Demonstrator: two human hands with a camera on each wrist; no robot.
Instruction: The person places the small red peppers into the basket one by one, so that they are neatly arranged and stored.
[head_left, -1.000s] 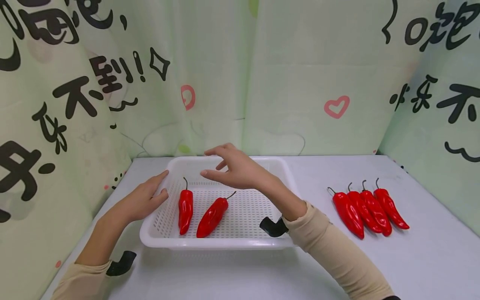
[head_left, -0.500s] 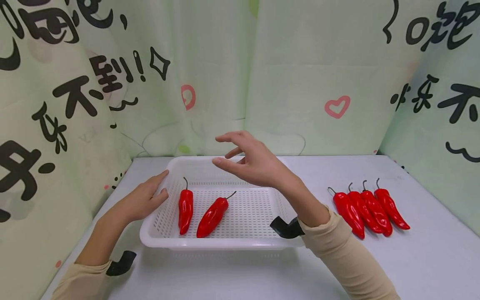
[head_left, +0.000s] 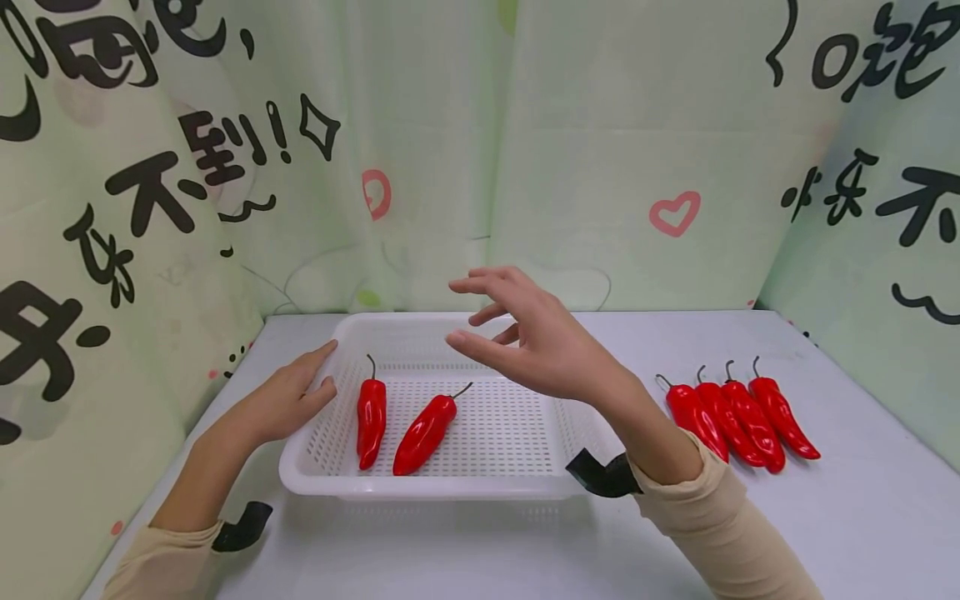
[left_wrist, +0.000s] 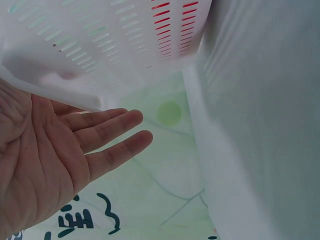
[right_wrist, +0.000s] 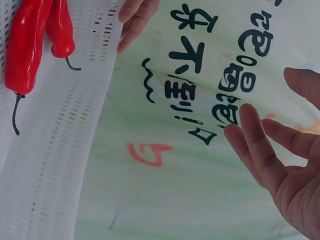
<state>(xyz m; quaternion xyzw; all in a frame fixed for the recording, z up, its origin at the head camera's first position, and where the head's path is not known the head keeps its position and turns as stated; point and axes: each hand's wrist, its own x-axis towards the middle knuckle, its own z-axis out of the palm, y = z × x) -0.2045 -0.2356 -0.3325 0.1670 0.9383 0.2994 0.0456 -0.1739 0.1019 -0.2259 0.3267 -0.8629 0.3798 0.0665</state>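
A white perforated plastic basket (head_left: 480, 488) stands on the table, with two red chili peppers inside: one upright in view at the left (head_left: 372, 421), one slanting beside it (head_left: 426, 435). My left hand (head_left: 288, 400) rests at the basket's left rim, fingers extended; the left wrist view shows its palm (left_wrist: 55, 155) against the outer side of the basket. Above the basket's right half hovers my right hand (head_left: 528, 337), fingers spread and loosely bent, holding nothing. In the right wrist view that hand (right_wrist: 285, 165) is apart from the basket and the peppers.
Several more red chili peppers (head_left: 738, 417) lie side by side on the white table (head_left: 855, 508), right of the basket. Pale green curtains (head_left: 600, 167) with dark lettering enclose the back and both sides. The right sleeve (head_left: 720, 517) passes in front of the pepper group's lower left.
My right hand has moved to the right over the basket, rising a little and then lowering, with nothing in it. The left hand, basket and peppers have stayed in place.
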